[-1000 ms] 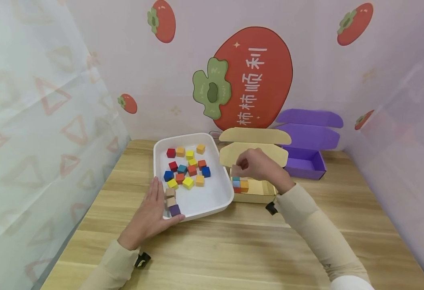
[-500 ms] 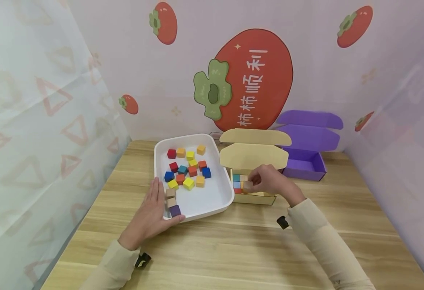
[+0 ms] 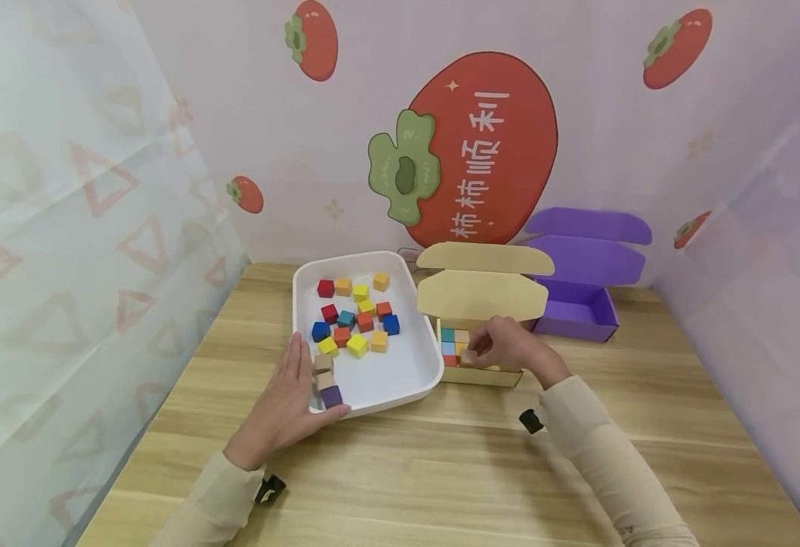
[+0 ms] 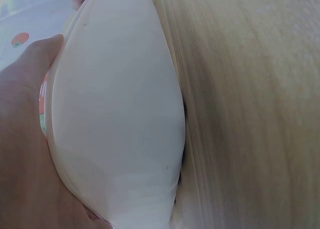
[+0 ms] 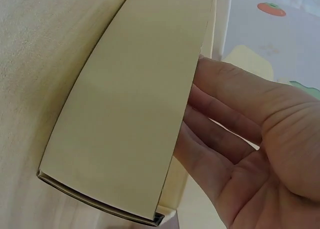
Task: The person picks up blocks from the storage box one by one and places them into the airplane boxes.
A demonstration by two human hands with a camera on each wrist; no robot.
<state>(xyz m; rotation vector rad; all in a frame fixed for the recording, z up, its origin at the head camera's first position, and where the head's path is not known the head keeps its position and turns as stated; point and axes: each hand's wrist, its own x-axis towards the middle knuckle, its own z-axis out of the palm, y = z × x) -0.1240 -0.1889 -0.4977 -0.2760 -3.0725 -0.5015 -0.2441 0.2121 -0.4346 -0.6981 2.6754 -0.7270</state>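
Note:
My left hand [image 3: 279, 406] rests on the near left corner of a white plastic tray [image 3: 400, 387], fingers straight along its side and thumb on the front rim. Inside the tray lie several coloured cubes; two plain wooden cubes and a purple cube [image 3: 332, 396] are beside that hand. My right hand [image 3: 507, 346] pinches a brown wooden cube [image 3: 468, 357] inside an open yellow cardboard box [image 3: 482, 377]. Teal, light blue, red and orange cubes sit in rows at the box's left end. In the right wrist view, the box's front wall [image 5: 125, 99] hides the fingertips.
Behind and right of the yellow box stands an open purple box [image 3: 577, 328]. The yellow box's raised lid [image 3: 482, 295] stands behind my right hand. A printed backdrop [image 3: 482, 152] closes off the table's far edge. Bare wooden tabletop [image 3: 400, 479] lies in front.
My right hand has come down from above the yellow box, carrying the brown wooden cube to the near row beside the red cube. The left hand has stayed on the tray.

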